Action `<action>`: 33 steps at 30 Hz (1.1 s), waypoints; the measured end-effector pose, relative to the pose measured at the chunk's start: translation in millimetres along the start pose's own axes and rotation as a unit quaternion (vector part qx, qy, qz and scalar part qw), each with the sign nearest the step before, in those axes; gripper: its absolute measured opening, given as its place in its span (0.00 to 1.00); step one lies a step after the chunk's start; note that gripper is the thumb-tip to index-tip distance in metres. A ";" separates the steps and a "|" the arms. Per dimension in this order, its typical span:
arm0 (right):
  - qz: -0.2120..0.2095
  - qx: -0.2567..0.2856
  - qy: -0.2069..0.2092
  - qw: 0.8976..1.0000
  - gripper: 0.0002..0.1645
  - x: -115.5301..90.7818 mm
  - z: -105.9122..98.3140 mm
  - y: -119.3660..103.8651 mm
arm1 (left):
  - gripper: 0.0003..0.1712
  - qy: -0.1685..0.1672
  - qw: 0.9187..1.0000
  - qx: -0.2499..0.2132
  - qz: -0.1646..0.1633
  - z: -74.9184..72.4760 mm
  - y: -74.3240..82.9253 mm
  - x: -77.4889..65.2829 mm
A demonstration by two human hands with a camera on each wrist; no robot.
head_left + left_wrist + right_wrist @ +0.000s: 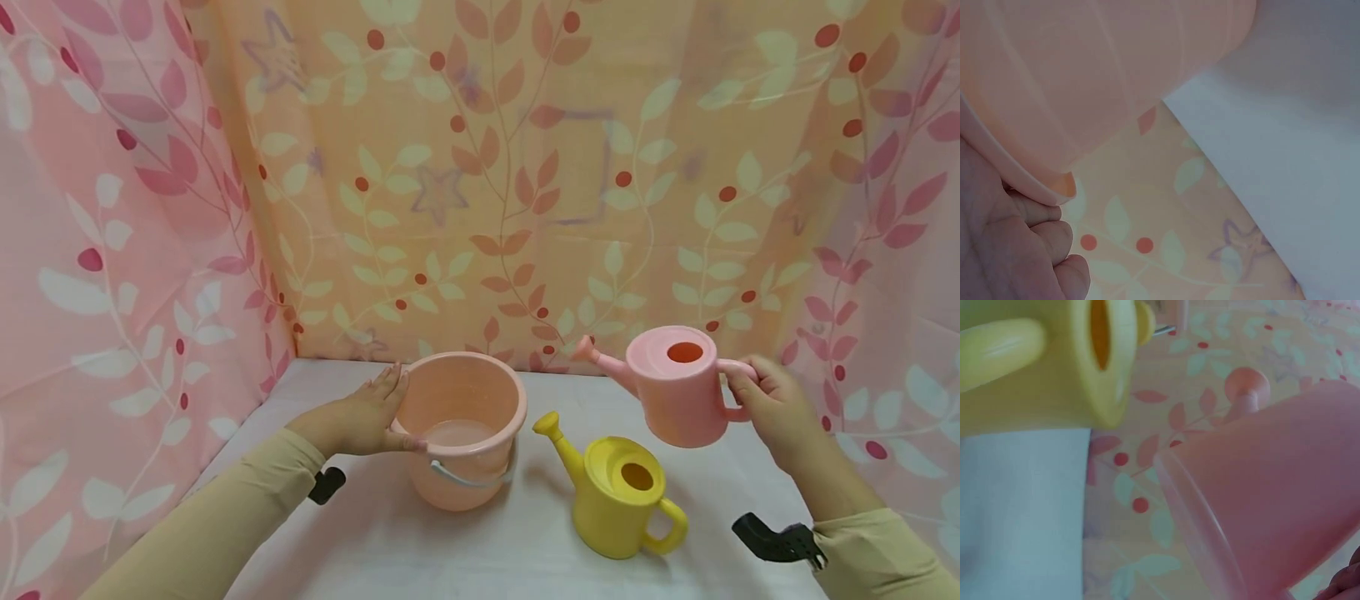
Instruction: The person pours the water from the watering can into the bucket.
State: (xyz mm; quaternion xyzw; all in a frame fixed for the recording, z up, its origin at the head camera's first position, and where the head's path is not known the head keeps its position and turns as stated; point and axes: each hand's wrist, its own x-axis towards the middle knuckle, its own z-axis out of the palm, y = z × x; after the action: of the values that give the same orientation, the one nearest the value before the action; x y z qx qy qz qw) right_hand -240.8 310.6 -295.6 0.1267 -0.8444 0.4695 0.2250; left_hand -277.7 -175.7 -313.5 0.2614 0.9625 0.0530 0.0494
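Note:
The left hand [360, 417] lies against the left rim of a peach-pink bucket [465, 467], its fingers extended and its thumb along the front edge. In the left wrist view, fingertips [1054, 244] show beside the rim of the bucket [1104, 69]. A pink watering can [678, 396] is held up by its handle in the right hand [776, 408], its spout pointing left. Between bucket and raised can, a yellow watering can [618, 500] stands on the table, spout to the left. The right wrist view shows the pink can [1272, 487] close up, with the yellow can [1041, 381] beside it.
A white-covered table [360, 533] carries the bucket and the yellow can. Leaf-patterned curtains [510, 208] enclose the back and both sides. The bucket's grey handle [465, 481] hangs down at its front. Dark wrist mounts [776, 540] stick out near both sleeves.

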 end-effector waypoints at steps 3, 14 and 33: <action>0.020 -0.012 0.017 1.000 0.17 -11.9 -2.0 13.5 | 0.67 0.000 1.000 -0.003 0.000 0.1 -0.3 0.2; 0.102 0.052 0.085 0.990 0.17 -48.2 9.6 61.1 | 0.68 0.000 1.000 0.002 0.003 -0.1 -0.9 1.0; 0.166 0.185 0.097 0.964 0.19 -85.5 23.7 101.7 | 0.68 0.000 1.000 -0.006 -0.001 -0.4 -0.9 0.7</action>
State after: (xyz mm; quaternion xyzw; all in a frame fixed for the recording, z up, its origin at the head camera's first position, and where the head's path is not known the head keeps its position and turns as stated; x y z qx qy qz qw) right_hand -216.1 344.3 -423.9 -0.0221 -0.7264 0.6580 0.1970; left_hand -278.8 -176.1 -313.4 0.2597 0.9626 0.0584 0.0508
